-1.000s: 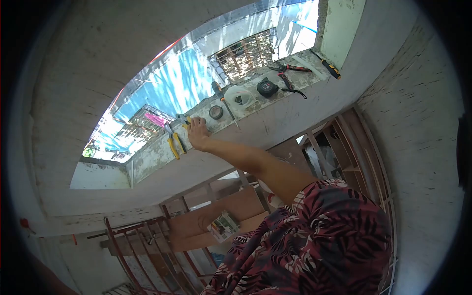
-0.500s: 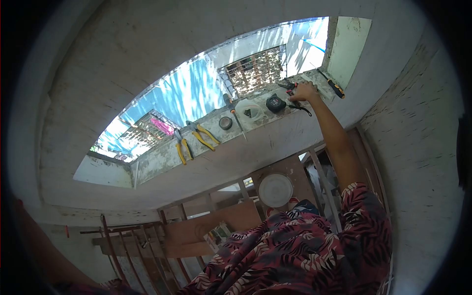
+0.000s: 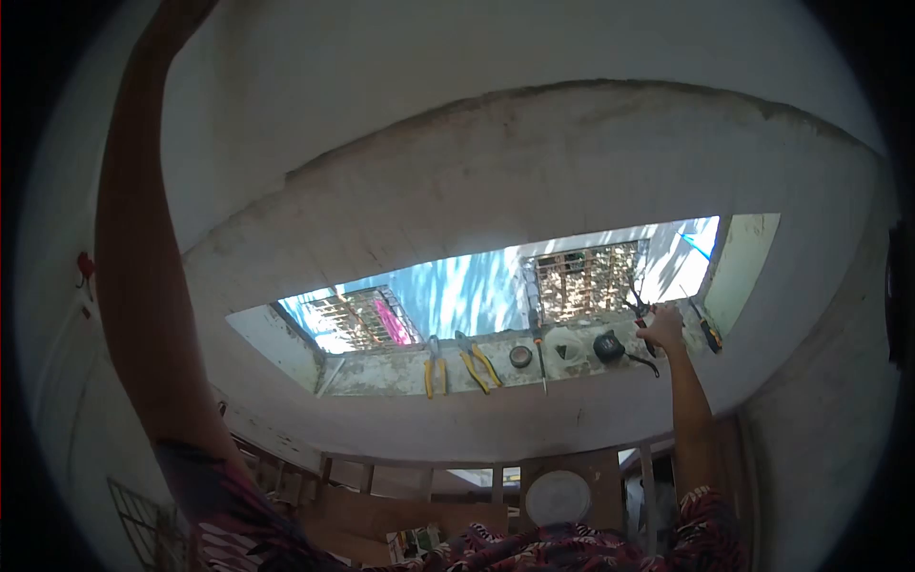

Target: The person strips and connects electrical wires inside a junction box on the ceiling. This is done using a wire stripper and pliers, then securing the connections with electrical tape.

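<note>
My right hand (image 3: 664, 329) is closed on pliers (image 3: 640, 307) with red and black handles at the right part of the window ledge (image 3: 400, 374); their jaws point up. Just left of it lies a black tape measure (image 3: 608, 347) with a strap. To its right is a yellow-and-black screwdriver (image 3: 711, 334). Farther left stand a roll of white tape (image 3: 568, 351), an orange-handled screwdriver (image 3: 540, 358), a small round roll (image 3: 520, 357) and two yellow-handled pliers (image 3: 478, 364) (image 3: 436, 370). My left arm reaches up along the left side, its hand beyond the top edge.
Above the ledge is a window opening with a grille (image 3: 586, 281) and a blue wall (image 3: 467, 296) outside. Below are wooden frames, a round white lid (image 3: 558, 497) and a small box (image 3: 412, 542). A red object (image 3: 85, 268) hangs on the left wall.
The view has tilted up, so the ledge sits lower and farther right. My left arm has risen along the left side. The pliers in my right hand now stand more upright.
</note>
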{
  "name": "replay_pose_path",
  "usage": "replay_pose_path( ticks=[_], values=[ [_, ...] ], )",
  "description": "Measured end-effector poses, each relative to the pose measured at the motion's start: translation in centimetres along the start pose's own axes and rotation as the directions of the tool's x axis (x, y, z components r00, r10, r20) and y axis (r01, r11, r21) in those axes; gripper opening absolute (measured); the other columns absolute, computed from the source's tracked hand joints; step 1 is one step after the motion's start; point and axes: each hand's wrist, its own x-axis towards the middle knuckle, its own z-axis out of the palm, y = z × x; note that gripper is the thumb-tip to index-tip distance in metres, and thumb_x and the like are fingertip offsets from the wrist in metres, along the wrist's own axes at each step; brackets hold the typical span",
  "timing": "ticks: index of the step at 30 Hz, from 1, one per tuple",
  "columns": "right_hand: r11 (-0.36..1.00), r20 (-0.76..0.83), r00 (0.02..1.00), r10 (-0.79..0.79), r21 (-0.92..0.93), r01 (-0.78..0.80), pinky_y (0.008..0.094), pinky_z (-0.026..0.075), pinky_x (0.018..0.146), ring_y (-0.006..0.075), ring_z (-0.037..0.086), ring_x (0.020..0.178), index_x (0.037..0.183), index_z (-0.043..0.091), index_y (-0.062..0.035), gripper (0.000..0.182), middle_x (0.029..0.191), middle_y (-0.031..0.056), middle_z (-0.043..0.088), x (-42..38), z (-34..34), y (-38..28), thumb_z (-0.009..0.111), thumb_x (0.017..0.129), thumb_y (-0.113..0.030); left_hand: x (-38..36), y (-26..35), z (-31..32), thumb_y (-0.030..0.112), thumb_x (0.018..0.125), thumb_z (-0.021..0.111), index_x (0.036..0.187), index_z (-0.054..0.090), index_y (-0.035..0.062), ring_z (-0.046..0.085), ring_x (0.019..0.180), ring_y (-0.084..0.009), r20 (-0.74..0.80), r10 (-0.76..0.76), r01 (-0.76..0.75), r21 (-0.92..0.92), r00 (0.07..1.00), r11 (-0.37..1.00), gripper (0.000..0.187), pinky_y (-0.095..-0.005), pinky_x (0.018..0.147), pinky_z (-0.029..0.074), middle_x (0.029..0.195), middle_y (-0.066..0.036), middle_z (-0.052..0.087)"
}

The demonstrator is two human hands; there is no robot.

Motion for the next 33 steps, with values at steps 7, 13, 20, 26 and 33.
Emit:
replay_pose_path(
  ticks=[7,13,20,26,33],
  values=[
    [0.65,-0.59,0.777,-0.22,0.505,0.568,0.042,0.043,0.093,0.0304,0.054,0.104,0.118,0.052,0.0014,0.061,0.105,0.0153,0.055,-6.0,-10.9,-6.2,0.072,0.061,-0.012,0.2,-1.9,0.2,0.025,0.099,0.05,0.09,0.063,0.0056,0.05,0.083,-0.0106,0.047,-0.106,0.114,-0.224,0.993,0.968,0.025,-0.0273,0.078,0.043,0.089,0.001,0.053],
    [-0.16,-0.773,0.585,-0.246,0.627,0.762,0.034,0.044,0.084,0.0179,0.053,0.094,0.135,0.045,0.0033,0.053,0.11,0.0099,0.054,-11.5,-26.3,-18.0,0.054,0.087,-0.016,0.9,-1.8,0.5,0.023,0.101,0.046,0.1,0.064,0.0031,0.05,0.085,-0.0116,0.038,-0.1,0.097,0.081,0.994,0.992,0.027,-0.0282,0.079,0.043,0.088,0.0,0.054],
    [-0.012,-0.595,0.704,-0.388,0.767,0.641,0.0303,0.041,0.065,0.0132,0.049,0.069,0.101,0.057,0.0011,0.022,0.077,0.0027,0.051,-12.5,-45.4,-36.0,0.054,0.086,-0.014,1.3,-1.6,0.9,0.02,0.099,0.048,0.099,0.065,0.0051,0.056,0.095,-0.0156,-0.048,0.145,-0.138,0.126,0.988,0.982,0.023,-0.0304,0.085,0.044,0.095,-0.003,0.06],
    [0.094,-0.475,0.793,-0.38,0.833,0.545,0.0372,0.037,0.072,0.0195,0.052,0.083,0.082,0.052,-0.0058,0.019,0.082,0.0063,0.05,-9.3,-50.0,-41.2,0.059,0.081,-0.023,1.2,-0.5,1.4,0.033,0.101,0.046,0.105,0.069,0.0079,0.058,0.102,-0.0159,-0.095,-0.084,0.096,0.126,0.992,0.987,0.035,-0.0303,0.09,0.044,0.108,-0.004,0.065],
    [0.137,-0.487,0.738,-0.467,0.784,0.605,0.0376,0.036,0.072,0.0201,0.051,0.086,0.086,0.052,-0.0042,0.021,0.085,0.0085,0.049,-8.1,-50.3,-42.7,0.059,0.081,-0.024,1.5,-0.3,1.6,0.037,0.099,0.046,0.103,0.072,0.0083,0.06,0.095,-0.0168,-0.147,-0.141,0.152,0.072,0.979,0.986,0.039,-0.0308,0.085,0.046,0.102,-0.006,0.067]
  ],
)
